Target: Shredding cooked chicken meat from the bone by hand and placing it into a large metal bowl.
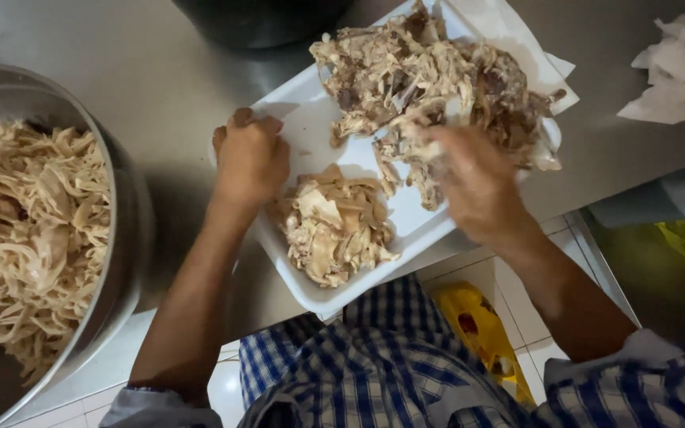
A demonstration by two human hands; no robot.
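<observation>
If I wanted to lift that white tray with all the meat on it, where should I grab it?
Probably by both long edges of the white tray, one hand on each side. The left hand already rests at its left rim, which is bare. The carcass pile looks heavy at the far end and the shredded pile sits near, so one-sided lifting could tip it.

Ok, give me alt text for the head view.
Two bare hands work over a white tray of cooked chicken: the right hand pulls at the carcass, the left hand rests closed beside a pile of shredded meat. A metal bowl of shreds sits left.
</observation>
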